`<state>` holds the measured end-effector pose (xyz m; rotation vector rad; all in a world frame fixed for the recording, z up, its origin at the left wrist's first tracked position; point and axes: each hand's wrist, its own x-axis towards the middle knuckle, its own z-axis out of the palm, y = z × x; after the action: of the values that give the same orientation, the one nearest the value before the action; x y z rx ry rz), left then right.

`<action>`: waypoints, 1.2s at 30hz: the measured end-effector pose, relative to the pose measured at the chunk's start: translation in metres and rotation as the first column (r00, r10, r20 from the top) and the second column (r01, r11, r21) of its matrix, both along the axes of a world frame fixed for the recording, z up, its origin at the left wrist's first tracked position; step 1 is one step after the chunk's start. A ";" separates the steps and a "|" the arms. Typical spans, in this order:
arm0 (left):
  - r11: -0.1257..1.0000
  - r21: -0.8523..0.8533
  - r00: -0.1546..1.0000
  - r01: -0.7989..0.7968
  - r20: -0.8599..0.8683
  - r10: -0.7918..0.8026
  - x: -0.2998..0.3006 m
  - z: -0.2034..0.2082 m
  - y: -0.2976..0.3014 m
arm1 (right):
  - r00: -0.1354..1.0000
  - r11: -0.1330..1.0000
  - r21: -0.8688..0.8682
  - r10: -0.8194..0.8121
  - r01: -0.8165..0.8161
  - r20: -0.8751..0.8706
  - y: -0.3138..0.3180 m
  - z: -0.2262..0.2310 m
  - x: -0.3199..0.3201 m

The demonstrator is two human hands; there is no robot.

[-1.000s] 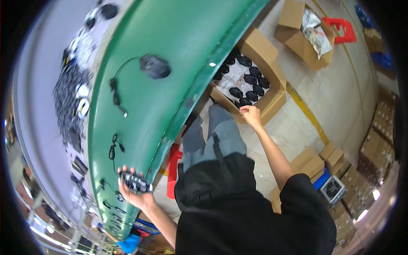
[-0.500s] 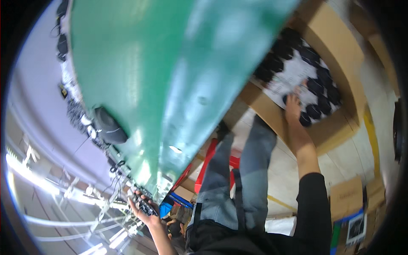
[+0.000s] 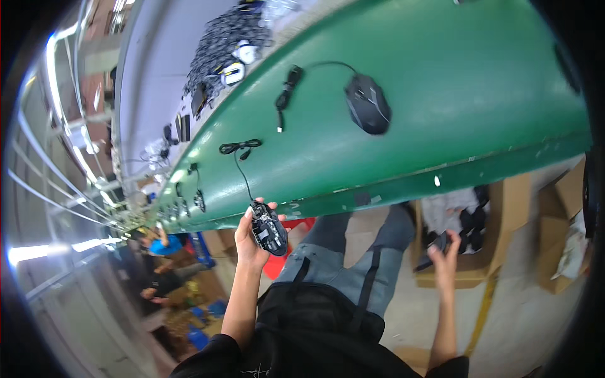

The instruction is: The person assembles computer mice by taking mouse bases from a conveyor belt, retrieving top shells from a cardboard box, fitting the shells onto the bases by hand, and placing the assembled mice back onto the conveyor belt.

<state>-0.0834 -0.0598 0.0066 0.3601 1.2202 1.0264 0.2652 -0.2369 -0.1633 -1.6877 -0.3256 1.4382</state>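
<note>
My left hand [image 3: 249,247] grips an opened computer mouse [image 3: 270,232], its inner board and parts showing. From that mouse a thin cable runs up to a tied bundle [image 3: 239,147] lying on the green bench. Off to the right, my right hand [image 3: 446,261] has thumb and fingers closed on a dark curved piece, apparently a mouse cover [image 3: 433,251]. It is held over the near side of a cardboard box [image 3: 469,277]. Black pieces and whitish sheets lie inside the box. Further up the bench sits a closed black mouse [image 3: 367,104] with its cable bundled.
The green bench [image 3: 315,170] crosses in front of me. More opened mice with cables [image 3: 199,200] line its far left. Beyond its edge are a pile of small dark parts [image 3: 220,50] and white rolls [image 3: 233,73]. Another carton [image 3: 558,277] stands far right. People sit at left.
The view has swung, bringing more bench into sight. My right hand has come up from inside the box with a dark cover. My left hand keeps hold of the opened mouse.
</note>
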 end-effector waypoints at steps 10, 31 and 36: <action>0.962 0.045 0.945 -0.271 0.200 0.257 -0.060 0.048 0.002 | 0.583 0.781 -0.080 0.527 -0.620 0.618 0.245 0.097 -0.194; 0.917 0.119 0.859 -0.382 0.412 0.304 -0.153 0.052 0.038 | 0.513 0.434 0.310 0.500 -0.846 0.698 0.249 0.252 -0.360; 0.922 0.198 0.927 -0.333 0.247 0.282 -0.148 0.051 0.047 | 0.477 0.413 0.279 0.527 -0.867 0.703 0.249 0.256 -0.362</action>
<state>-0.2316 -0.0124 0.0580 0.2348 0.9783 1.4548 -0.0972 0.0124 0.0929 -1.3361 -1.8826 1.1521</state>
